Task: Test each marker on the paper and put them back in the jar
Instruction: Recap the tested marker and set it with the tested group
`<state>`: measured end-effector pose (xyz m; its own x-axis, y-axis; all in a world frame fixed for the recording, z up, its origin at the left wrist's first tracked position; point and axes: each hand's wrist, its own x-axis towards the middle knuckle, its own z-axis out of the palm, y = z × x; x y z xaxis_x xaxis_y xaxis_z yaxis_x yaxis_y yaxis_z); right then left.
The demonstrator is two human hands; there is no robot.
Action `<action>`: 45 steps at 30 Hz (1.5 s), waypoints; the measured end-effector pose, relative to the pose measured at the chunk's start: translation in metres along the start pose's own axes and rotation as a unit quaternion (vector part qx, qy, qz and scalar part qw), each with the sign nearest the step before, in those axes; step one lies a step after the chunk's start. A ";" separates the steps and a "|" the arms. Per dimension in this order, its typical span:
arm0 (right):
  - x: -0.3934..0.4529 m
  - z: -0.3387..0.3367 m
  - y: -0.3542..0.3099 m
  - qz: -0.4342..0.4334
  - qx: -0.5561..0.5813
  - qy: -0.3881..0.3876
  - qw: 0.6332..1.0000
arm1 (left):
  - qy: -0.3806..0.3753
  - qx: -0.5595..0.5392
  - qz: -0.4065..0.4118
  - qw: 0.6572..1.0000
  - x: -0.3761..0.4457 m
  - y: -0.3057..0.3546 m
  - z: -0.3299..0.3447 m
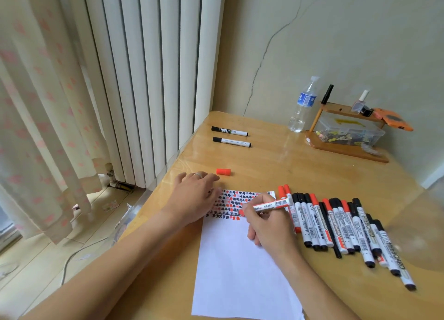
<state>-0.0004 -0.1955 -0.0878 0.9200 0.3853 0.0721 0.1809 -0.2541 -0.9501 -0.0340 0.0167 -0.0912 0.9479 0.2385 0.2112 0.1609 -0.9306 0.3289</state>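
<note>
the right hand (269, 226) grips an uncapped red marker (272, 204) with its tip on the paper (240, 267), among rows of red and black marks, while the left hand (195, 194) rests flat with straight fingers on the paper's far left corner, the red cap (223, 171) lying just beyond it on the table (288, 166).

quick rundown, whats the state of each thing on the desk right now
left hand: flat, pressing the paper's top edge
right hand: grips the red marker
red marker: uncapped, tip at the paper
red cap: off, lying loose on the table
paper: red and black test marks in rows across the top, blank below
row of markers: capped, lying side by side
two black markers: capped, lying apart from the rest
water bottle: upright, nearly empty
</note>
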 end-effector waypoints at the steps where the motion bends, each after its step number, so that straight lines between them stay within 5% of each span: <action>1: 0.001 0.000 0.000 -0.003 0.010 -0.001 1.000 | -0.001 0.012 -0.001 1.000 0.006 0.002 -0.002; 9: -0.003 -0.005 -0.010 -0.017 0.055 -0.022 0.998 | -0.005 0.024 -0.008 1.000 0.060 0.005 0.011; 20: -0.001 -0.004 -0.005 -0.060 0.084 0.012 0.995 | 0.100 -0.167 0.057 0.979 -0.003 0.003 0.007; 34: -0.002 -0.005 -0.001 -0.102 0.091 -0.038 0.990 | 0.117 -0.186 0.102 0.970 -0.027 0.002 0.011; 40: -0.004 -0.004 0.000 -0.099 0.066 -0.098 0.988 | 0.088 -0.172 0.206 0.959 -0.031 0.007 0.007; 45: -0.005 -0.009 -0.010 -0.083 0.088 -0.067 0.990 | 0.112 -0.159 0.179 0.964 -0.029 0.006 0.007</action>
<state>-0.0036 -0.2026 -0.0760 0.8259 0.5266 0.2017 0.2515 -0.0238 -0.9676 -0.0582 0.0019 -0.1018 0.8377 0.0040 0.5461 -0.2925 -0.8411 0.4550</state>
